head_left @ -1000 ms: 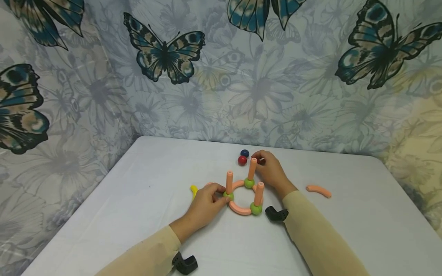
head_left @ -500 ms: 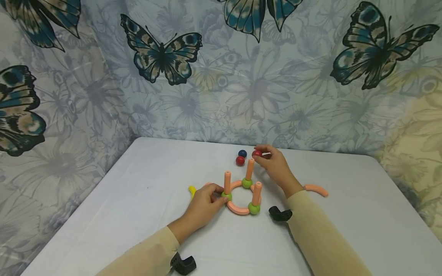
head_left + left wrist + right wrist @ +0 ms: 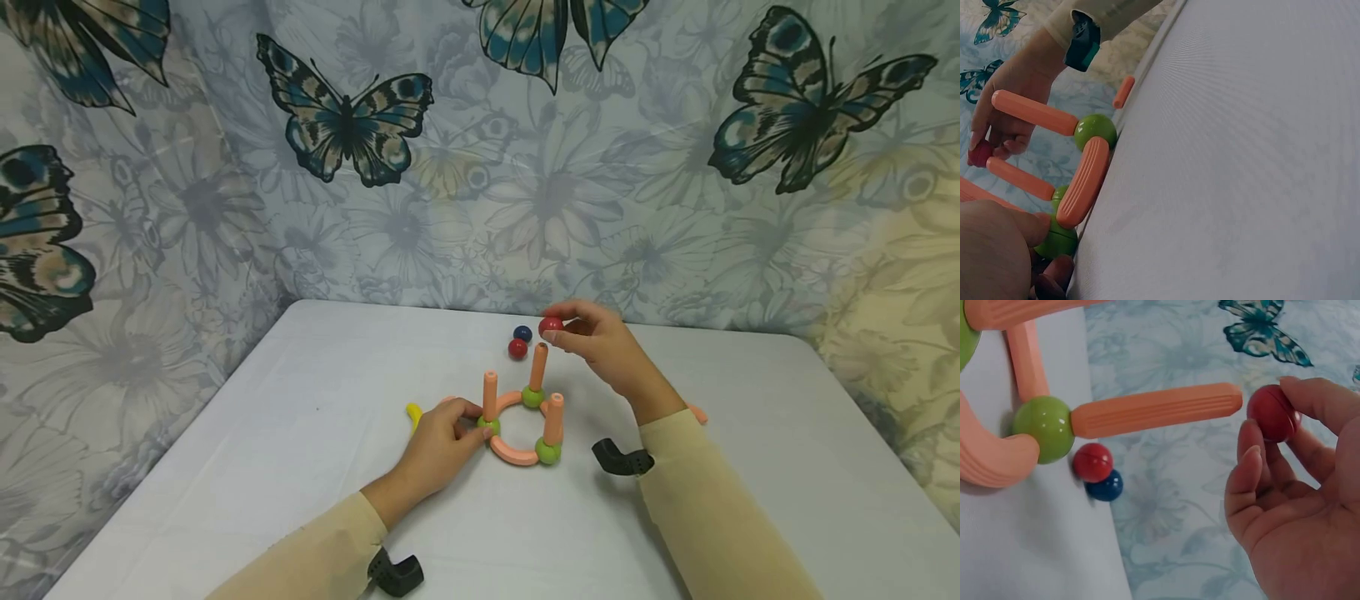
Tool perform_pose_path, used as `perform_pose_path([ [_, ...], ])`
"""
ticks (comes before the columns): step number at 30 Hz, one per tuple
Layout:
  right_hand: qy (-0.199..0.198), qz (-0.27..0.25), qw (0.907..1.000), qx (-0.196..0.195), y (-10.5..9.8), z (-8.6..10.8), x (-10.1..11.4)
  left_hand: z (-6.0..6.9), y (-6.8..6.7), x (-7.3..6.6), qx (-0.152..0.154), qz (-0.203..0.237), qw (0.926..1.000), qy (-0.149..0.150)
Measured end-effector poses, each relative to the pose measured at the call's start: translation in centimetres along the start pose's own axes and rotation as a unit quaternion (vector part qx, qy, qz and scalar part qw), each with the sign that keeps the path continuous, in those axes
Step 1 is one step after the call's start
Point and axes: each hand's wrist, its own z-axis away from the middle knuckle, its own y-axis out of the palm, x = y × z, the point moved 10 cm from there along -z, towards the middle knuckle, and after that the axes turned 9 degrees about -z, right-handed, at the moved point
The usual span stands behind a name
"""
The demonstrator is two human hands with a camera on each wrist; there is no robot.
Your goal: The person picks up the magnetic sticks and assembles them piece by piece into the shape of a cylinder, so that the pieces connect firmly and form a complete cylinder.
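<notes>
My right hand (image 3: 615,354) pinches a red ball (image 3: 551,326) between thumb and fingers, just above the top of the rear upright orange rod (image 3: 539,367). In the right wrist view that ball (image 3: 1272,413) sits close to the rod's tip, with a small gap. With thumb and fingers my left hand (image 3: 438,446) grips the left green ball (image 3: 489,427) of a ring on the table. Curved orange pieces (image 3: 513,453) join the ring's green balls, and an upright orange rod stands on each. The left hand hides part of its ball in the left wrist view (image 3: 1057,240).
Behind the ring lie a second red ball (image 3: 517,349) and a dark blue ball (image 3: 522,334). A yellow piece (image 3: 414,414) and an orange piece (image 3: 448,400) are partly hidden by the left hand. One curved orange piece (image 3: 698,413) shows behind the right sleeve.
From beside the rear rod, my right hand has risen with the red ball and brought it over the rod's top. The left hand stays on its green ball.
</notes>
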Motion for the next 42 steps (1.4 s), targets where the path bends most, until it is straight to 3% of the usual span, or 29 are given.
perform_pose_path([
  [13, 0.001, 0.003, 0.9994, 0.034, 1.7, 0.0, 0.2, 0.0, 0.1, 0.1, 0.0, 0.001, 1.0, -0.001],
  [42, 0.001, 0.008, 0.9997, 0.025, 1.5, 0.0, 0.2, 0.0, 0.0, 0.0, 0.0, 0.004, 1.0, 0.002],
])
